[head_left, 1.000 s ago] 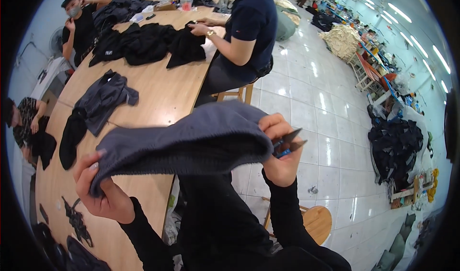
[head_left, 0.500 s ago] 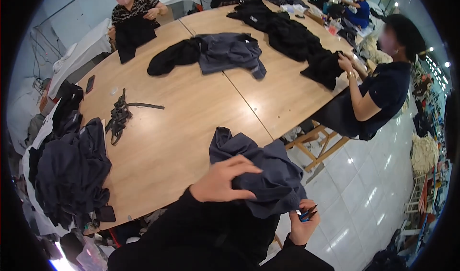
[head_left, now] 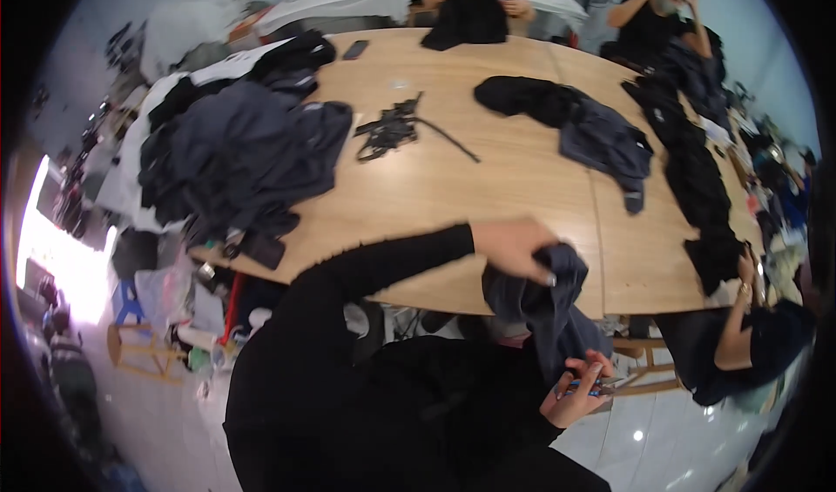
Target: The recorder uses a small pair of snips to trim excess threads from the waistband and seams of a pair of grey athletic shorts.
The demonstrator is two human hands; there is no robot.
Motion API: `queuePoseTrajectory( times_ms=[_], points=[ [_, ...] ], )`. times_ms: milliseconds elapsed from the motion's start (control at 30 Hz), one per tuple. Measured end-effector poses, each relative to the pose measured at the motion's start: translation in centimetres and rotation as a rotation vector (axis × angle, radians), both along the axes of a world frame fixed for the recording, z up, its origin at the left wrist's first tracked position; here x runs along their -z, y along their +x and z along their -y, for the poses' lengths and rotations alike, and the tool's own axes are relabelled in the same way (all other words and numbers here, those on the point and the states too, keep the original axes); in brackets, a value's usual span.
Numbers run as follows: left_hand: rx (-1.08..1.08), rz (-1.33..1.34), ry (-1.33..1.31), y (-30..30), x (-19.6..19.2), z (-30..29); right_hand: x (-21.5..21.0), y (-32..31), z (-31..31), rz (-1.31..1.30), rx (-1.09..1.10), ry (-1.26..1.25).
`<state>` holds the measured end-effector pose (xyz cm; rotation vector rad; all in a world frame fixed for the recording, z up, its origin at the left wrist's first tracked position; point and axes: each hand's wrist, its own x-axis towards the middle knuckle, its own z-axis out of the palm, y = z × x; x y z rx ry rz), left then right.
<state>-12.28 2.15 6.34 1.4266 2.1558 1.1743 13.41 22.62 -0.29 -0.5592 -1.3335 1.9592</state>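
Observation:
My left hand (head_left: 515, 245), smeared a little by motion, is closed on the upper part of a dark grey garment (head_left: 557, 309) at the table's near edge. The cloth hangs bunched from it toward my right hand (head_left: 576, 394). Blue-handled thread snips (head_left: 607, 389) lie in that right hand, their blades pointing right. The lower end of the garment meets the right fingers; whether they also pinch the cloth I cannot tell.
On the wooden table (head_left: 427, 205) lie a heap of dark garments (head_left: 244, 144), black straps (head_left: 392, 131), a phone (head_left: 355, 50), a grey-and-black garment (head_left: 601, 135) and a black row of clothes (head_left: 697, 178). Co-workers sit at the far side and at right, one near a wooden stool (head_left: 644, 366).
The view has swung left, so the table's contents appear farther right. My left hand, spread over the garment before, now grips it and the cloth is gathered up. The snips stay in my right hand.

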Motion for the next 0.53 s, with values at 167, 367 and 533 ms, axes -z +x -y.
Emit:
queuePoseTrajectory(
  times_ms=[167,367,533],
  points=[
    [-0.361,-0.149,-0.13,-5.2,-9.6,14.9,1.4,0.8,1.4,-0.147,-0.341,0.002],
    [-0.657,-0.308,-0.105,-4.6,-14.5,21.0,1.6,-0.4,1.8,-0.068,-0.484,0.006],
    [-0.65,-0.366,-0.36,-3.5,-6.0,18.1,2.6,-1.1,0.9,-0.131,-0.517,-0.079]
  ],
)
